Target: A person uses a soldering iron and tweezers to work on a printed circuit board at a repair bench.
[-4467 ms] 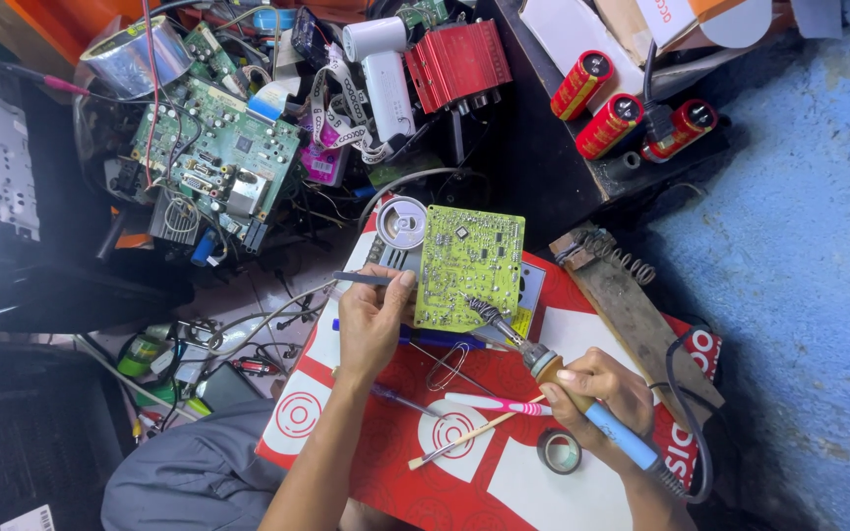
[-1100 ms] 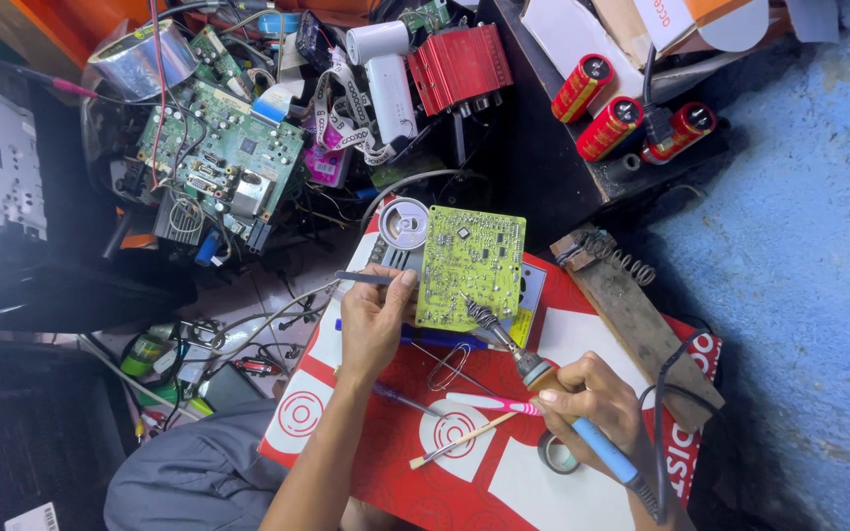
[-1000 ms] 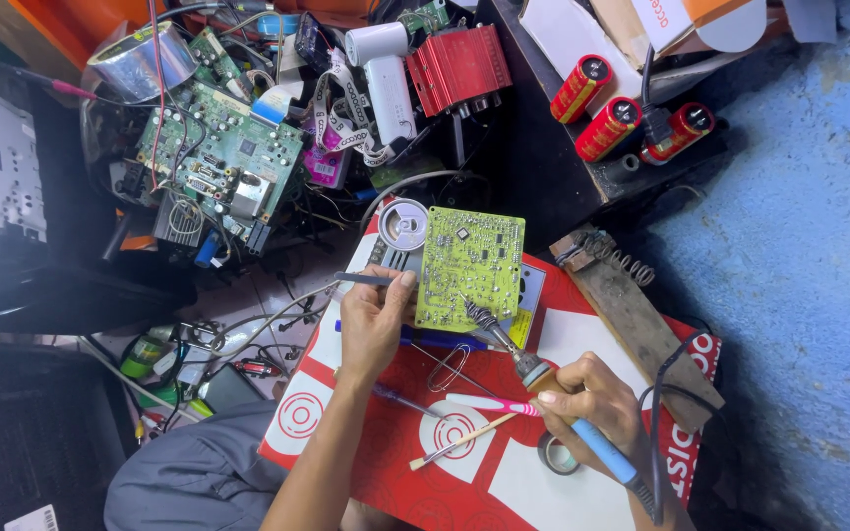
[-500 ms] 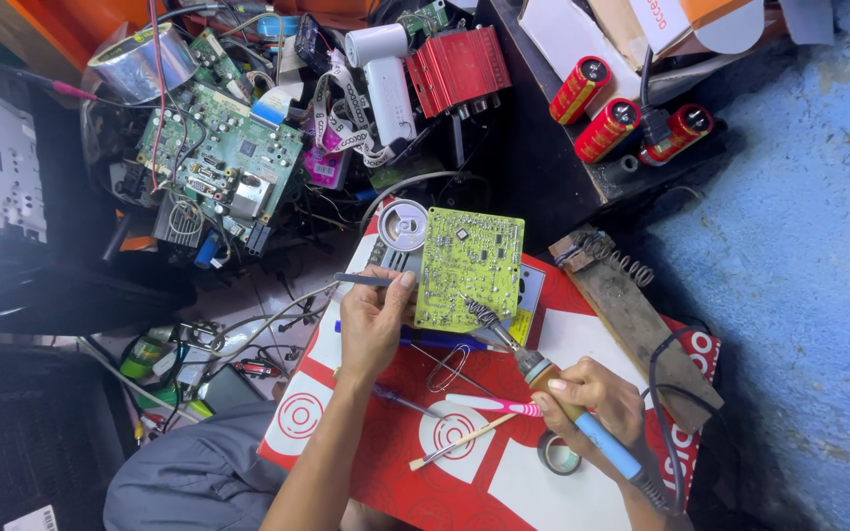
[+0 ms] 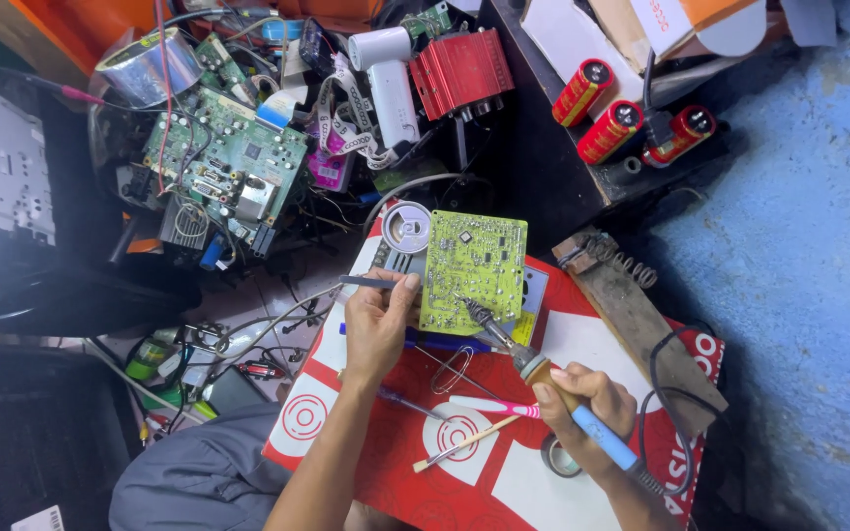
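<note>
A yellow-green circuit board (image 5: 475, 267) lies on a red and white box (image 5: 395, 472). My right hand (image 5: 585, 403) grips a soldering iron (image 5: 514, 349) with a blue handle, its tip touching the board's lower edge. My left hand (image 5: 378, 323) rests at the board's left edge and pinches a thin grey tool (image 5: 366, 282) that points left.
A wooden iron stand with a spring (image 5: 632, 315) lies to the right. A solder tin (image 5: 407, 226), a pink-handled tool (image 5: 494, 405), a brush (image 5: 464, 442) and a tape roll (image 5: 555, 457) sit on the box. Behind are a green board (image 5: 223, 172), red capacitors (image 5: 610, 130) and tangled wires.
My right hand and the soldering iron shifted slightly; the tip stays at the board's lower edge. My left hand has kept still.
</note>
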